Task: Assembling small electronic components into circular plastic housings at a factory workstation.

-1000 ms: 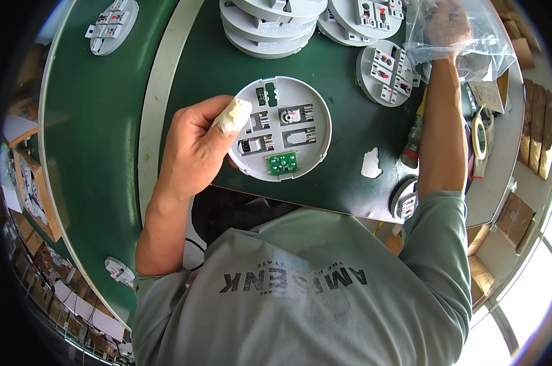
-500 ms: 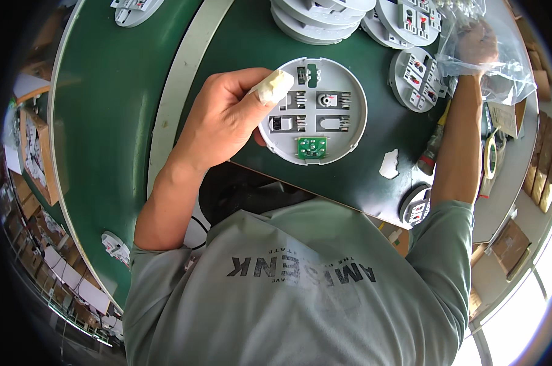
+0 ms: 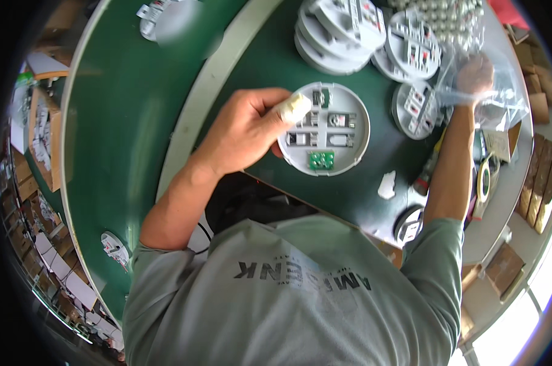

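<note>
Round light-grey plastic housing: located in front of the torso, over the dark green work surface, near the edge closest to the person; open inner face directed upward; left hand clamped on the left side of the rim, the thumb, wrapped in pale yellowish tape, pressed over the inner face, the fingers mostly hidden beneath. Interior: rectangular recesses in two rows, separated by grey ribs, with small metal parts seated in them; a small green rectangular circuit board sits against the rim nearest the person.

Right hand: extended forward and to the right, inside the crumpled clear plastic bag; film and blur obscure the fingers, so whether they are apart, together or closed on a part cannot be told.

Surroundings: a stack of round light-grey plastic discs stands beyond the housing; a single grey disc with mounted blocks lies just left of the right forearm; an irregular white scrap lies right of the housing, well apart from it.
</note>
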`<state>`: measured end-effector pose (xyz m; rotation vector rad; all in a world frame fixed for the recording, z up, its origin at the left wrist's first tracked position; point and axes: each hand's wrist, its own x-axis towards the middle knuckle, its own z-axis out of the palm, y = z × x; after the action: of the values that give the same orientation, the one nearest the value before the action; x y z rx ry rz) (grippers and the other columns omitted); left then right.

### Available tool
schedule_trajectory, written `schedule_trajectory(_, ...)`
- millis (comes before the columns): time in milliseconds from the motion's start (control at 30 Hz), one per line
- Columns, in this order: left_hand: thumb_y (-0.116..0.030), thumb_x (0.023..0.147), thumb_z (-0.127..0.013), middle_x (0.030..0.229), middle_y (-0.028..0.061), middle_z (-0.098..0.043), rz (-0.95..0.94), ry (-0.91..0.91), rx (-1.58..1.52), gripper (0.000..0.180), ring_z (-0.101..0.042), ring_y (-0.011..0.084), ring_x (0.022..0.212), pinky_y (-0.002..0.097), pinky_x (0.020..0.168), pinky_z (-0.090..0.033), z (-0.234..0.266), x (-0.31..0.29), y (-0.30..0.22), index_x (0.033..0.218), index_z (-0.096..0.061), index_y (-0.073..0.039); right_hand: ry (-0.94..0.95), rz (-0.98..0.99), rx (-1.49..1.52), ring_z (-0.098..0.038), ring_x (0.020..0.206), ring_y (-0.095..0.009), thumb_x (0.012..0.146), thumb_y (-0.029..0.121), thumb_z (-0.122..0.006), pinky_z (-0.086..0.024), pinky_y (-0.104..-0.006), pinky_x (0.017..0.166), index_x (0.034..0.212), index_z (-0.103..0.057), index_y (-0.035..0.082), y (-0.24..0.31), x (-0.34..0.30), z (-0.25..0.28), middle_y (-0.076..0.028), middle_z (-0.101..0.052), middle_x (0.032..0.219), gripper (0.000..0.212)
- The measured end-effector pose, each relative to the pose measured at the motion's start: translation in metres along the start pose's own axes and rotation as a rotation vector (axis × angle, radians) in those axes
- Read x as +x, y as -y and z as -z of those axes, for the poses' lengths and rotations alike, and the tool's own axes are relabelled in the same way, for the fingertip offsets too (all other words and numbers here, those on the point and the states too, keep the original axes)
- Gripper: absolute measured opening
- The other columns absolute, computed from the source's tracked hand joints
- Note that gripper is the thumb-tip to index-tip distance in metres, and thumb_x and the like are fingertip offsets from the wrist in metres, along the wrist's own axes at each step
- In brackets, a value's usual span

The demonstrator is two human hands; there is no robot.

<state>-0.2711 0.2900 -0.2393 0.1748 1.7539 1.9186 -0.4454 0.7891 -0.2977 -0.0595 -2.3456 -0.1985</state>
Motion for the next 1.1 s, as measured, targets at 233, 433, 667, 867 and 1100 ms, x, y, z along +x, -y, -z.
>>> schedule_trajectory(233, -0.008, 0.104, -0.070, 0.097, 0.0042, -0.075, -0.264, -0.588, 0.184, 0.022, -0.069, 0.0091, 0.085, 0.0273, 0.072, -0.058, 0.005, -0.020, 0.013, 0.122, -0.071, 0.005, 0.141, -0.475, 0.385, -0.072, 0.112, -0.040, 0.106, 0.031, -0.054, -0.055, -0.0469, 0.100, 0.138, -0.069, 0.006, -0.009, -0.035, -0.026, -0.021, -0.075, 0.127, 0.043)
schedule_trajectory(433, -0.005, 0.094, -0.076, 0.127, 0.0197, -0.069, -0.255, -1.189, 1.225, 0.048, -0.071, 0.0312, 0.109, 0.0439, 0.091, -0.057, 0.088, -0.088, 0.016, 0.140, -0.063, -0.001, 0.107, -0.465, 0.382, -0.074, 0.110, -0.039, 0.106, 0.033, -0.053, -0.055, -0.0475, 0.097, 0.139, -0.069, 0.007, -0.012, -0.024, -0.018, -0.022, -0.076, 0.121, 0.045)
schedule_trajectory(667, -0.017, 0.091, -0.081, 0.155, 0.0234, -0.052, 0.057, -1.087, 1.487, 0.069, -0.052, 0.0418, 0.140, 0.0560, 0.118, -0.039, 0.090, -0.092, 0.030, 0.152, -0.053, -0.005, 0.106, -0.376, 0.306, -0.075, 0.101, -0.036, 0.106, 0.035, -0.053, -0.056, -0.0451, 0.094, 0.137, -0.070, 0.005, -0.011, -0.002, -0.002, -0.021, -0.077, 0.115, 0.046)
schedule_trajectory(867, -0.027, 0.093, -0.082, 0.154, 0.0250, -0.053, 0.029, -0.932, 1.411, 0.072, -0.049, 0.0422, 0.144, 0.0585, 0.123, -0.033, 0.124, -0.064, 0.033, 0.153, -0.052, -0.003, 0.131, -0.309, 0.375, -0.075, 0.095, -0.030, 0.107, 0.032, -0.057, -0.057, -0.0417, 0.089, 0.137, -0.069, 0.005, -0.042, 0.001, 0.000, -0.019, -0.077, 0.113, 0.042)
schedule_trajectory(1100, -0.026, 0.097, -0.078, 0.142, 0.0238, -0.065, -0.302, -0.969, 1.044, 0.055, -0.067, 0.0361, 0.123, 0.0437, 0.110, -0.051, 0.173, -0.027, 0.010, 0.143, -0.062, 0.000, 0.361, -0.422, 0.688, -0.070, 0.092, -0.015, 0.106, 0.015, -0.065, -0.057, -0.0308, 0.082, 0.128, -0.071, 0.000, -0.073, -0.016, 0.089, -0.007, -0.075, 0.104, 0.027)
